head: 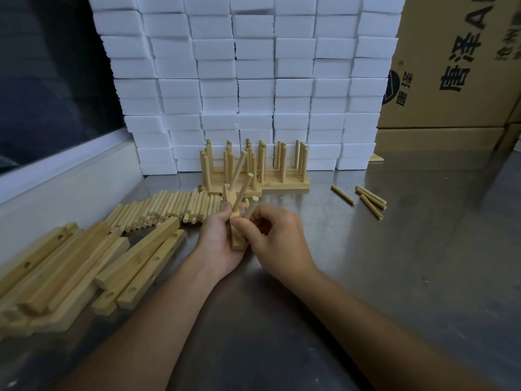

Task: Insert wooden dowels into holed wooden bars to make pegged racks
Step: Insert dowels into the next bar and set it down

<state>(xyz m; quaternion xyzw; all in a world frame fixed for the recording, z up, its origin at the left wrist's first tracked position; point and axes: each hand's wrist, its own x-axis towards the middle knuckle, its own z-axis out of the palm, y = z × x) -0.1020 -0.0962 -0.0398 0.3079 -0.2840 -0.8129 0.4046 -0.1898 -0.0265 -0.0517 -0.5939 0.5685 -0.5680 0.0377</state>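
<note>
We count four loose dowels (366, 199) on the counter (394, 263) to the right, well apart from our hands: one alone, three bunched just beside it. The dowel pile (174, 206) to the left is stacked too densely to count. The bare holed bars (84, 263) at far left overlap in a heap; roughly ten, and we cannot give an exact number. The finished racks (253, 170) stand at the back against the white foam blocks (253, 80), several bars side by side; the peg count is not clear from here.

Left hand (222, 244): palm up, fingers curled round the bar in progress (236, 235), holding it off the counter, tilted with its far end raised. Two pegs (239, 179) already sit in it, slanting up and away.

Right hand (273, 238): back of the hand up, thumb and fingers pinching a third dowel (251, 208) low on its shaft, just beside the bar. Its lower end is hidden behind the fingers, so we cannot tell if it is in a hole.

Both forearms come in from the bottom edge and meet at centre. Cardboard boxes (456, 66) stand at the right rear.
</note>
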